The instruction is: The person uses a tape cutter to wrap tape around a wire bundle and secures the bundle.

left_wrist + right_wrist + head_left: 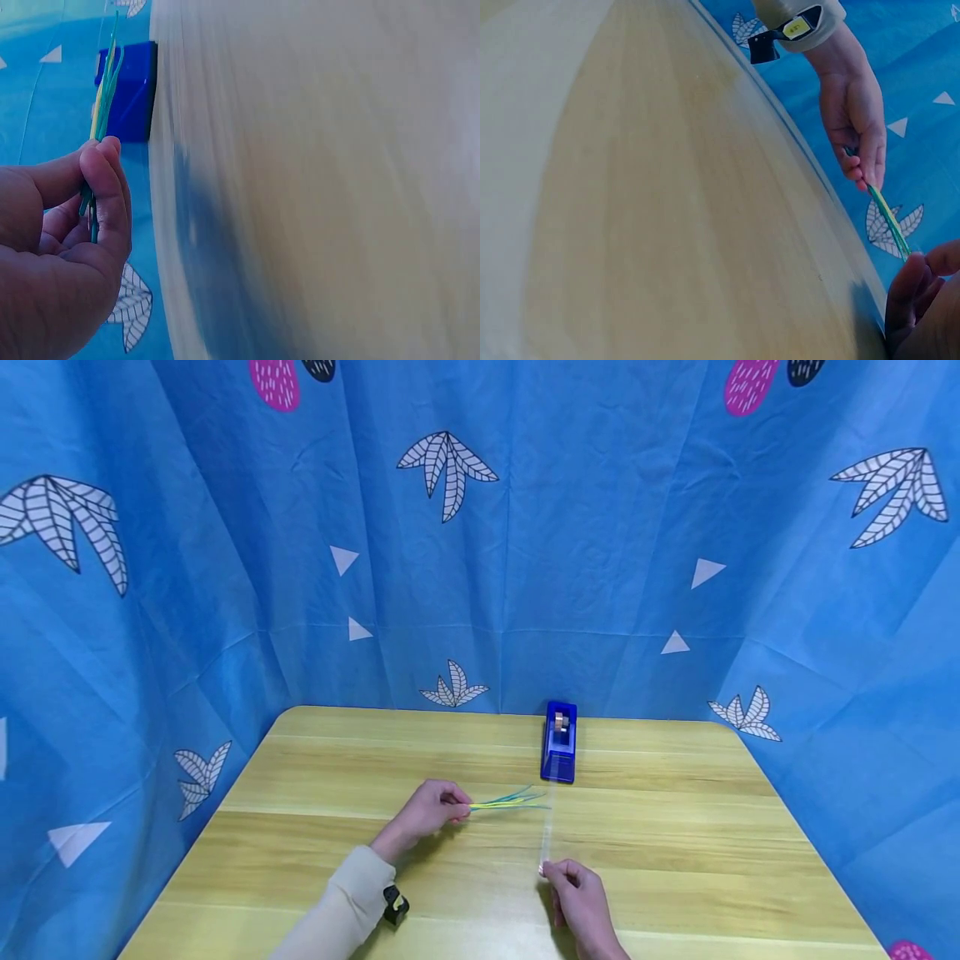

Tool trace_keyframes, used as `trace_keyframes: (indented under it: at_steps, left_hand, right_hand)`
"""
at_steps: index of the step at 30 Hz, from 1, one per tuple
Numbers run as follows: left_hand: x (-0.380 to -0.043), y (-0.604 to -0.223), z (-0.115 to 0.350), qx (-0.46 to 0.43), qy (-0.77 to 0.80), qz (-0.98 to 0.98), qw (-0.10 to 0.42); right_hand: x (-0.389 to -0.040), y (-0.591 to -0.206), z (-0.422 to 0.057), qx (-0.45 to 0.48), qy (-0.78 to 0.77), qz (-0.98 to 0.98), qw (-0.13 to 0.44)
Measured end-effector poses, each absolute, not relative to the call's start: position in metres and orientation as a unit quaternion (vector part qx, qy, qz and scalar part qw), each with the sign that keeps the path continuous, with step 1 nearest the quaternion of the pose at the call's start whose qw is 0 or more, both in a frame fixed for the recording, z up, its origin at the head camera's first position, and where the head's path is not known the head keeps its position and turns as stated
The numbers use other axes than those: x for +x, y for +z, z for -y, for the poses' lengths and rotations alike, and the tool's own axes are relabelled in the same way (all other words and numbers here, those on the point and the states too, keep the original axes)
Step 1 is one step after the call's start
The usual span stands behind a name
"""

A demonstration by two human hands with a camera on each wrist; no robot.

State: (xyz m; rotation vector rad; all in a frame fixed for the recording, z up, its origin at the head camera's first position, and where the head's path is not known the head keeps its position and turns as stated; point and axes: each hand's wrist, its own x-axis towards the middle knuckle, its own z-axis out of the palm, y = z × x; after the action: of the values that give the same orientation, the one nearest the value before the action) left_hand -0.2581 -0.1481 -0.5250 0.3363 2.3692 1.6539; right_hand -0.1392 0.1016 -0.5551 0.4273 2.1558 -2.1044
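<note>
My left hand (431,810) pinches a small bundle of thin green and yellow strands (502,802) between thumb and fingers. The strands fan out toward the right, and in the left wrist view their short ends (88,202) poke out below the fingertips. My right hand (579,897) pinches the end of a strip of clear tape (547,835). That strip stretches from the blue tape dispenser (558,743) at the back of the table toward me. The loose strand tips overlap the tape in the head view.
The wooden table (675,827) has light yellow grain. A blue patterned curtain (585,543) hangs behind it and along both sides. A black wrist-worn device (395,906) sits at the left sleeve.
</note>
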Motion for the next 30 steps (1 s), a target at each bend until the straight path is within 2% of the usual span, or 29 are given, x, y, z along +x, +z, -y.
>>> trace_keyframes:
  at_steps: [30]
  left_hand:
    - [-0.237,-0.521,0.093,0.179,0.556,-0.794,0.169]
  right_hand:
    - [-0.140,-0.556,-0.100,0.139,-0.688,-0.711,0.038]
